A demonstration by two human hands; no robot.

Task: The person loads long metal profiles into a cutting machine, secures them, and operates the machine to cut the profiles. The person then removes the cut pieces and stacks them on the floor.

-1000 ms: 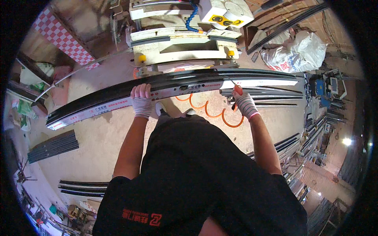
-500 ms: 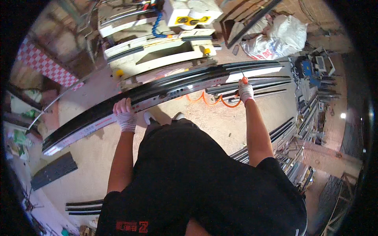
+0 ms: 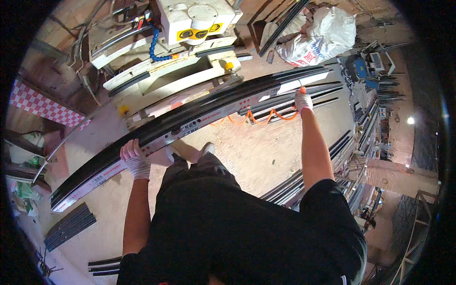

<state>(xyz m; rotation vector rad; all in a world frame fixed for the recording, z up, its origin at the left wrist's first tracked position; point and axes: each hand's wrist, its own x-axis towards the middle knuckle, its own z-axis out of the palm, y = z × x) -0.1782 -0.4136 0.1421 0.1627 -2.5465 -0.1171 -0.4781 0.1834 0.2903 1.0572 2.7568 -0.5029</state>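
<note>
A bundle of long black profiles [image 3: 166,124], with printed white film along the near side, stretches across in front of me. My left hand [image 3: 135,160], in a pale knitted glove, has its fingers hooked over the bundle's near edge toward the left end. In my gloved right hand [image 3: 303,101] is an orange-red air blow gun [image 3: 302,89], its thin nozzle pointing at the profiles near their right end. An orange coiled hose [image 3: 250,114] runs to that hand from under the bundle. The blow gun's handle is mostly hidden by my fingers.
A cream-coloured machine [image 3: 199,21] with a blue segmented hose [image 3: 153,45] stands beyond the profiles. White sacks [image 3: 327,35] lie at the far right. More dark profiles [image 3: 285,187] lie on the floor at right, and short dark pieces [image 3: 71,225] at lower left.
The view has turned, so the machine and sacks sit further left. My left hand appears lower and further left, still on the profiles. My right hand with the blow gun is slightly further right.
</note>
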